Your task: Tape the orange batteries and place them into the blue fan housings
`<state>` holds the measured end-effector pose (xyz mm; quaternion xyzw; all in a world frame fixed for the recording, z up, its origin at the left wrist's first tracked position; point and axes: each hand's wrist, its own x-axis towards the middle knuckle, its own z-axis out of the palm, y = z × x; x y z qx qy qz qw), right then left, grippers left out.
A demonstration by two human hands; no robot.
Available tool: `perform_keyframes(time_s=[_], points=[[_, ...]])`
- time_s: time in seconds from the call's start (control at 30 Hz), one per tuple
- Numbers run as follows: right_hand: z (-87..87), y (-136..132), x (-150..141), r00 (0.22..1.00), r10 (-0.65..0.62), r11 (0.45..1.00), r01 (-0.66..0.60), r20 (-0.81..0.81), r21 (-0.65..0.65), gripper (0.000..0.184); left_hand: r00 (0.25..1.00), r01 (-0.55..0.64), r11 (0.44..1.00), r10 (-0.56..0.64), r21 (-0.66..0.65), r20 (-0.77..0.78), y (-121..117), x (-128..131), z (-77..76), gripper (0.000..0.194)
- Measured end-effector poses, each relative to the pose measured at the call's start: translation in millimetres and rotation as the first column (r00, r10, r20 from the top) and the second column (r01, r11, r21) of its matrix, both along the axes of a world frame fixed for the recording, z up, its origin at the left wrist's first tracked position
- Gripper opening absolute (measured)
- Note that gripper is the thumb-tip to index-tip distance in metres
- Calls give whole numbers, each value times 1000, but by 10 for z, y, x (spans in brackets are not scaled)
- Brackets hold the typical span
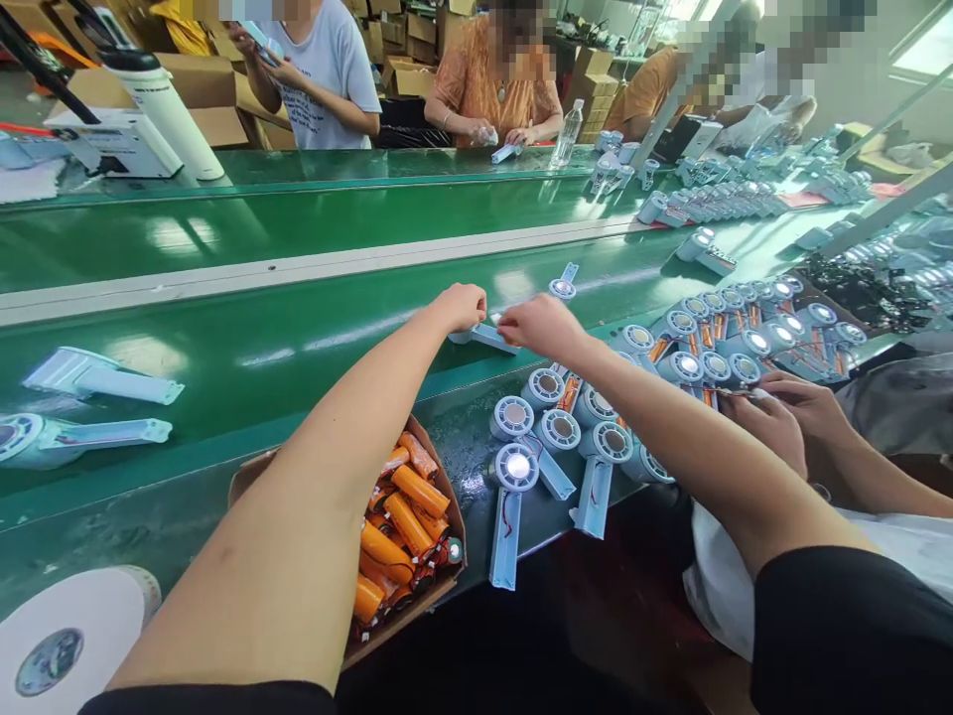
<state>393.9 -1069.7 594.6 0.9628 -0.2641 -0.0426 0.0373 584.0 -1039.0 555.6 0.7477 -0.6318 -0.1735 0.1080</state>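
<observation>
Both my hands reach out over the green belt to a light-blue handheld fan housing. My left hand is closed, with its curled fingers just above the fan's round head, which it partly hides. Close to the handle end, my right hand is closed in a pinch, with a small whitish bit at its fingertips. What either hand grips is too small or hidden to make out. Below my right forearm stand several fan housings with round grilles and open handles. A cardboard box of orange battery cells sits under my left forearm.
Another fan housing lies farther along the belt, and two more lie at left. A white roll is near the lower left. A co-worker's hands work at right among fan rows. People sit across the belt.
</observation>
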Motion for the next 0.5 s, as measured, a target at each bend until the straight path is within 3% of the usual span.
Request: perform_keyframes(time_s=[0.13,0.37,0.5], points=[[-12,-52,3,999,18,1000,-18,-29,4,31,1000,-9,1000,9,3,-7,-12,-75,53,19],[-202,-8,237,996,42,992,-32,-80,119,28,1000,-16,1000,16,10,-9,7,-149,143,19],[-148,-219,229,998,-20,984,29,-51,176,28,1000,-11,1000,11,12,-9,-26,-201,184,18]])
